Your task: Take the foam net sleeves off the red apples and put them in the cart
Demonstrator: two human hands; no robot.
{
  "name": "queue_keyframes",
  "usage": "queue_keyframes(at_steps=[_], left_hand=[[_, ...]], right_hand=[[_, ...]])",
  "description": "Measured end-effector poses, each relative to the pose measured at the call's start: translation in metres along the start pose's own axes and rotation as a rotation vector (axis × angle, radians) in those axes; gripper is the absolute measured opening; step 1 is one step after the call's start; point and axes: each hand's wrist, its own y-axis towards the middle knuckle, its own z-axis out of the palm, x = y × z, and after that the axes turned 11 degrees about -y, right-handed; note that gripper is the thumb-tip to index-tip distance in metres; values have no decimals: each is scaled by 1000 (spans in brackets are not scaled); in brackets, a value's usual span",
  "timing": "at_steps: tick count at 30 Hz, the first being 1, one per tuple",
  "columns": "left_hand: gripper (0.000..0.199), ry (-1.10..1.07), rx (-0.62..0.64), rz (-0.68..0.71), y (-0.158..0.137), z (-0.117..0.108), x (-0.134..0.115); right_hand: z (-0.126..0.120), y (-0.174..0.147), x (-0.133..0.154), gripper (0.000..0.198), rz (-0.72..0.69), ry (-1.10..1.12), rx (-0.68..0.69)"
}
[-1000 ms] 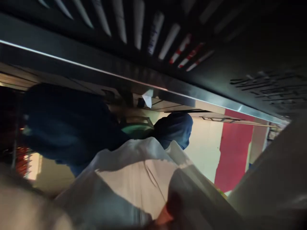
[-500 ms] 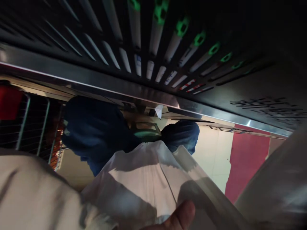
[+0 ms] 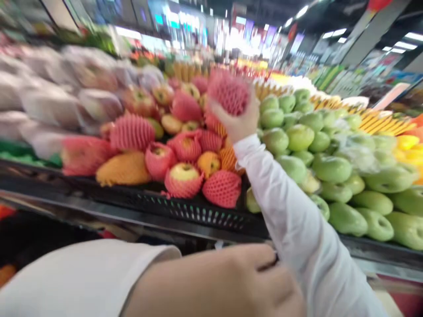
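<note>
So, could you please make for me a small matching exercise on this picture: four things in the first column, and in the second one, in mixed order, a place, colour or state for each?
Things
1. held fruit
2. left hand
3. green fruit
4. crate

Descriptions
A. low in the picture, nearest the camera
B. black, with slots in its front
C. heaped to the right of the pink-netted fruit
D. in a pink net, in the right hand

Right pairs: 1-D, 2-A, 3-C, 4-B.
</note>
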Motion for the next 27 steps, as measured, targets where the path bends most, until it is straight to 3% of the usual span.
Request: queue_keyframes(at_steps=[2,4,5,7,8,9,10,11,13,15,16,18,20,22,24,27], left_hand=[[13,-204,-1,-123,6,-49,32],[15,-318,-171,-350,4,-86,64],[21,-321,-351,-483,1,-99,83],[33,-131,-874,-712,-11,-118,128],[36,5,-1041,-805,-19,-124,152],[36,134,-1118,-915,-26,-127,175],[34,249,-1141,-1069,-34,-128,196],[31,323,-1027,-1234,-42,-126,213],[29,318,-675,-1472,-54,-115,237],[30,231,-395,-1563,-59,-100,248],[30,184,-343,-1555,-59,-92,250],[28,74,-427,-1429,-53,-82,249],[30,-139,-606,-1163,-46,-79,243],[35,-399,-669,-887,-40,-80,234],[46,-571,-560,-719,-37,-81,224],[80,-595,-423,-670,-36,-81,215]], right_hand=[[0,4,10,74,-50,16,-144],[2,-2,10,66,-78,54,-175],[4,-5,8,65,-81,80,-200],[5,-8,5,63,-66,98,-230],[5,-8,5,63,-52,90,-231],[4,-8,5,63,-43,82,-228],[3,-7,6,63,-35,71,-224],[3,-6,7,63,-30,61,-218],[1,-6,10,64,-32,38,-198],[0,-6,10,66,-42,5,-163],[0,-6,10,68,-46,-17,-144],[-1,-7,8,72,-48,-68,-113],[-1,-6,4,76,-44,-123,-95],[0,-5,-1,77,-57,-178,-70],[0,-3,-7,75,-117,-235,-46],[0,-1,-11,74,-251,-279,-41]])
